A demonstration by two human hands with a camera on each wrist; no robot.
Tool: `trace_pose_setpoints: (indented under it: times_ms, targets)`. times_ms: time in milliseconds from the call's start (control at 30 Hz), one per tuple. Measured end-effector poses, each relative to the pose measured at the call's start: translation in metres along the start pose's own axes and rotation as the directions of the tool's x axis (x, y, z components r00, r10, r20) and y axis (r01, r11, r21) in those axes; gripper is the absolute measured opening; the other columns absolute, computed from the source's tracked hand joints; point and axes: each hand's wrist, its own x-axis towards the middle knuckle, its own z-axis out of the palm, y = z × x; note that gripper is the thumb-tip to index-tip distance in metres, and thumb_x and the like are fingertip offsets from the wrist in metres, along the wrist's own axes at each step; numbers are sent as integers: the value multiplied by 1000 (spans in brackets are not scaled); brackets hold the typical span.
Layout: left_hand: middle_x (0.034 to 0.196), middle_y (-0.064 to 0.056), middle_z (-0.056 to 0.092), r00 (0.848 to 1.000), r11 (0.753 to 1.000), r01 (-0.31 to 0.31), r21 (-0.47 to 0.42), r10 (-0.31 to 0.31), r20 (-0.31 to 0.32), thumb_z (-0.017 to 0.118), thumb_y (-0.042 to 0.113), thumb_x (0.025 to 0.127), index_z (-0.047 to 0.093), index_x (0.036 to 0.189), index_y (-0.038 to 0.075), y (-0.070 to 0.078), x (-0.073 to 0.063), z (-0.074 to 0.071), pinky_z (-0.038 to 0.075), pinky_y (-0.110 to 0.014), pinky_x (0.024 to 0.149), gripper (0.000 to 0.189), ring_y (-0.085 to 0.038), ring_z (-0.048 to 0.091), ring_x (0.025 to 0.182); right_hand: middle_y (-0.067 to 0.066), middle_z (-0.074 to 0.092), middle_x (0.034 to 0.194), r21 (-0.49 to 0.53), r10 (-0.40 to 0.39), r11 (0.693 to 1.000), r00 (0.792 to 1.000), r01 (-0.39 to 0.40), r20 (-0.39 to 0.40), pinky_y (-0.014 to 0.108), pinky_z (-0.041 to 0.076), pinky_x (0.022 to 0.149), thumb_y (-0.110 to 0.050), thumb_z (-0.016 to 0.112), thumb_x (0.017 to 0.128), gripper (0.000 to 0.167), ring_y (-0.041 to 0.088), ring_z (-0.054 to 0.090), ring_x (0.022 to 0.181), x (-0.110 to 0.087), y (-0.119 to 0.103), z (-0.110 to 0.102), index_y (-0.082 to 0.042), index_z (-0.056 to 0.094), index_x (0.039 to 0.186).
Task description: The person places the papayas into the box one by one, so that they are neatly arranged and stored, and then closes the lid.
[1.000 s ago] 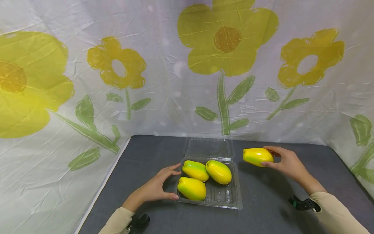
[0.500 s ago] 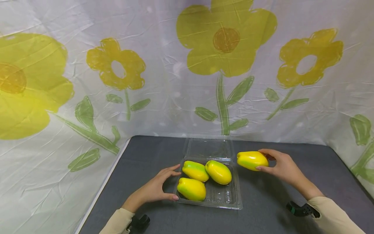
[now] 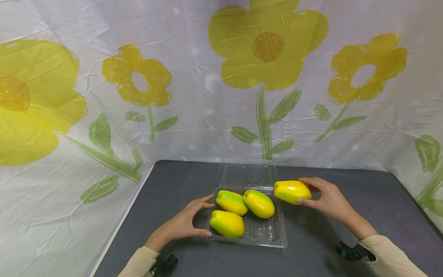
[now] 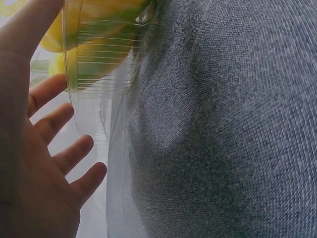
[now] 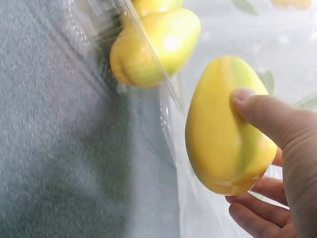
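My right hand (image 3: 328, 198) grips a glossy yellow-green mango (image 3: 290, 192) by its right end, thumb in front and fingers behind. It is held in the air, its left tip overlapping the right rim of a clear plastic clamshell box (image 3: 266, 241) in the head view. Three similar mangoes lie in the box: one at back left (image 3: 231, 201), another at back right (image 3: 260, 204), the third at front left (image 3: 226, 224). My left hand (image 3: 183, 219) spans the box's left side, with thumb and fingertips right at the rim. Its fingers (image 4: 74, 153) look spread and relaxed in the left wrist view.
The box's clear lid (image 3: 247, 175) lies folded back toward the wall. A dark grey table (image 3: 311, 246) carries everything. Behind it hangs a white cloth (image 3: 194, 115) printed with yellow flowers. Black bands (image 3: 356, 252) sit at both wrists.
My right hand has carried the mango leftward and slightly nearer to me, from beside the box to its right rim. The left hand, the box and the three mangoes inside have stayed in place.
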Motion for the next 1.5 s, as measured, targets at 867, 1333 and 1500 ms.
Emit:
trace_pose_setpoints:
  times_ms: [867, 1333, 1500]
  targets:
    - [166, 11, 20, 1000, 1000, -14, -2, 14, -1, 79, 58, 74, 44, 147, 30, -2, 0, 1, 33, -66, 112, 86, -30, 21, 153, 8, 70, 119, 64, -2, 998, 1000, 0, 29, 43, 59, 81, -47, 83, 75, 67, 23, 70, 96, -1, -30, 12, -12, 63, 129]
    - [166, 10, 20, 1000, 1000, -3, 4, 3, -3, 79, 58, 74, 44, 147, 32, -1, 0, 1, 33, -66, 112, 86, -30, 21, 153, 1, 67, 120, 101, -41, 994, 998, 36, 46, 40, 59, 83, -49, 83, 75, 72, 17, 69, 96, -1, -45, 20, -14, 61, 134]
    - [166, 11, 20, 1000, 1000, -5, 11, 6, -6, 79, 58, 74, 44, 146, 33, -2, 1, 1, 33, -66, 113, 85, -29, 21, 153, 0, 67, 119, 115, -39, 993, 998, 33, 44, 35, 60, 81, -48, 83, 75, 69, 17, 69, 95, -3, -48, 24, -14, 63, 132]
